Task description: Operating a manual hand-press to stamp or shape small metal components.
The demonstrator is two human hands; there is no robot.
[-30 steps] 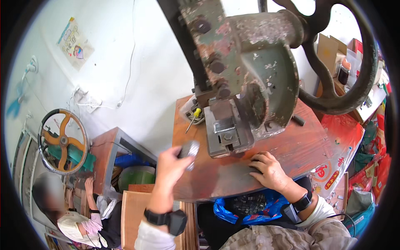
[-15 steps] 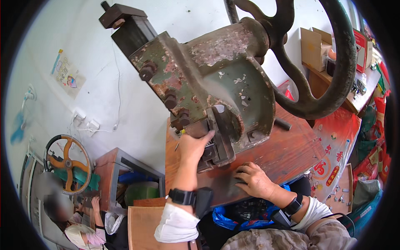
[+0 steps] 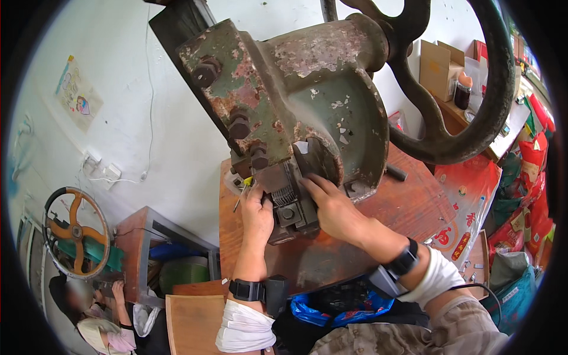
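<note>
A worn green hand press (image 3: 328,106) with flaking paint stands on a reddish wooden table. At its lower front, a dark metal die block (image 3: 287,192) has a row of fine ridges and a bolt below them. My left hand (image 3: 256,219) is at the block's left side, fingers curled together; what they hold, if anything, is hidden. Just above those fingertips shows a small yellow-handled tool (image 3: 247,181). My right hand (image 3: 340,216) reaches in from the right, its index and middle fingers stretched out against the block's right side.
The press's large handwheel (image 3: 497,106) curves overhead at right. A dark rod (image 3: 396,172) lies on the tabletop (image 3: 390,207). Below the front edge sits a blue plastic bag (image 3: 313,310). Far left, another person (image 3: 100,325) works near a second wheel (image 3: 77,232). Cardboard box (image 3: 441,70) at back right.
My right hand has moved from the table's front edge up to the die block. My left hand has drawn back from across the block to its left side. The view has shifted slightly.
</note>
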